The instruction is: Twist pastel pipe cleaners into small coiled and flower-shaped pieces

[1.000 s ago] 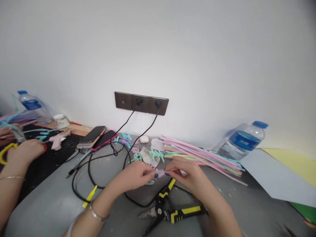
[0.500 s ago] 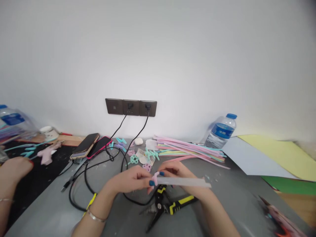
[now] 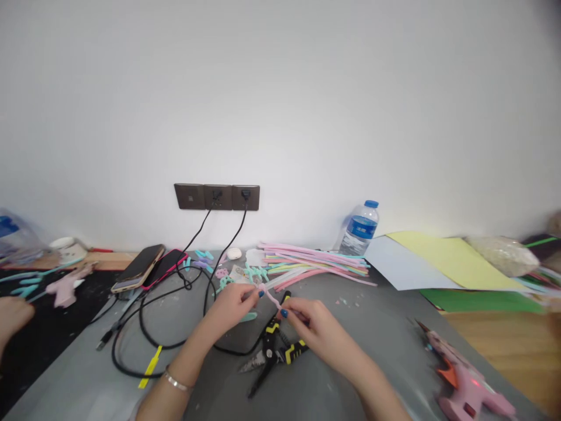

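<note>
Between my two hands runs a short pink pipe cleaner (image 3: 272, 300). My left hand (image 3: 230, 307) pinches one end, where the pink seems bunched at the fingertips. The other end is pinched by my right hand (image 3: 313, 321), with its thumb and index finger closed. A pale strip reaches up and right from the left fingertips; whether it is held or lies behind them, I cannot tell. Under the hands lie black-and-yellow pliers (image 3: 269, 354), jaws toward the lower left. A bundle of pastel pipe cleaners (image 3: 315, 263) lies just beyond, with small twisted teal pieces (image 3: 256, 272) beside it.
A pink glue gun (image 3: 471, 389) lies at right. Black cables (image 3: 144, 327) loop over the left side near two phones (image 3: 139, 268). At the back stand a water bottle (image 3: 359, 228) and coloured paper sheets (image 3: 438, 257). Another person's hand (image 3: 15, 318) shows at far left.
The translucent flat stick, earlier pointing right from my hands with pink pipe cleaner around its end, no longer shows that way. My right hand has moved down, stretching out the pink pipe cleaner. The view has shifted right.
</note>
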### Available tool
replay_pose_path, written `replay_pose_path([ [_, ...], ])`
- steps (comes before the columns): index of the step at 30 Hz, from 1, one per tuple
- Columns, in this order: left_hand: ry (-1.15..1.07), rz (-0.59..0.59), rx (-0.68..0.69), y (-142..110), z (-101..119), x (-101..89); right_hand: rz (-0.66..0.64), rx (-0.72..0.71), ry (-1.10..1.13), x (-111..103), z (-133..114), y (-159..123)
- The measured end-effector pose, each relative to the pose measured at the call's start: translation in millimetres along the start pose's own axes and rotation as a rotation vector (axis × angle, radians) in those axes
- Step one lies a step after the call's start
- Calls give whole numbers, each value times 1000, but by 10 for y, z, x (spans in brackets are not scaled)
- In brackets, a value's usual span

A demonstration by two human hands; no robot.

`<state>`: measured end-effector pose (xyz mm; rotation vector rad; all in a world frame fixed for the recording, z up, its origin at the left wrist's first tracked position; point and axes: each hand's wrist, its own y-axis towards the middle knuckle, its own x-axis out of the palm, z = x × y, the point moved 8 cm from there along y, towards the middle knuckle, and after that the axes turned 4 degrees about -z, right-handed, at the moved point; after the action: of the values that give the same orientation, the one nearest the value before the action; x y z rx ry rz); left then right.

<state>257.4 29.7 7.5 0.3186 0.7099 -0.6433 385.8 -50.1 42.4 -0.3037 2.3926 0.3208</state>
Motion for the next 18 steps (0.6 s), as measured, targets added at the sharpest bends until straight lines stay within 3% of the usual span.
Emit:
replay_pose_path([
  [2, -7, -92, 14, -36, 71, 54, -69, -89, -56, -154, -181, 11],
  [4, -51, -266, 60, -103, 184, 155, -116, -148, -101, -309, -317, 59],
  [7, -189, -588, 189, -274, 399, 316, -273, -198, -27, -379, -397, 155],
  [9, -265, -696, 235, -354, 475, 340, -356, -209, 54, -344, -349, 209],
  [11, -317, -683, 236, -355, 472, 305, -373, -197, 130, -269, -214, 256],
  [14, -375, -526, 201, -260, 374, 206, -305, -126, 260, -89, 99, 304],
  [18, -436, -278, 79, -92, 159, 138, -50, -63, 353, 118, 371, 258],
])
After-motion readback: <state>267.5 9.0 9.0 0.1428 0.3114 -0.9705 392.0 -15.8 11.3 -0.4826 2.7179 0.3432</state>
